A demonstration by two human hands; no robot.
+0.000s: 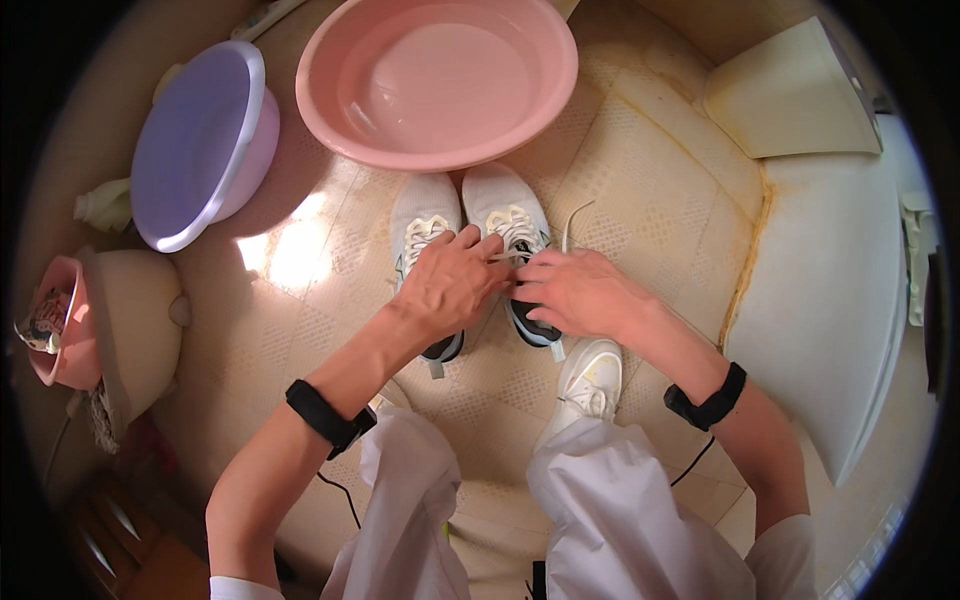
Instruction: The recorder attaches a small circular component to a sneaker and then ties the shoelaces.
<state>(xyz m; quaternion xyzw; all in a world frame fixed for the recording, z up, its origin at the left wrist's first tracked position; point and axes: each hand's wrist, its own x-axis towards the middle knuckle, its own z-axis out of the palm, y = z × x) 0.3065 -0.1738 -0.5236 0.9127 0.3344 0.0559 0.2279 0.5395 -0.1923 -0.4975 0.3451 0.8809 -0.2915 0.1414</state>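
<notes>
A pair of pale grey sneakers stands side by side on the floor, toes pointing away from me: the left sneaker (425, 200) and the right sneaker (500, 195). Both have white laces and dark insides. My left hand (450, 280) reaches across the left sneaker, its fingertips pinching the white shoelace (510, 256) of the right one. Over the right sneaker's opening, my right hand (575, 290) meets it with curled fingers, closed at the same lace. One loose lace end sticks up beside the right hand. The fingertips partly hide each other and the lace crossing.
A pink basin (440, 150) stands just beyond the toes. To the left are a tilted purple basin (250, 130) and a beige bin (140, 310) with a small pink tub (75, 330). A white panel (820, 260) borders the right. My white shoe (592, 375) is close by.
</notes>
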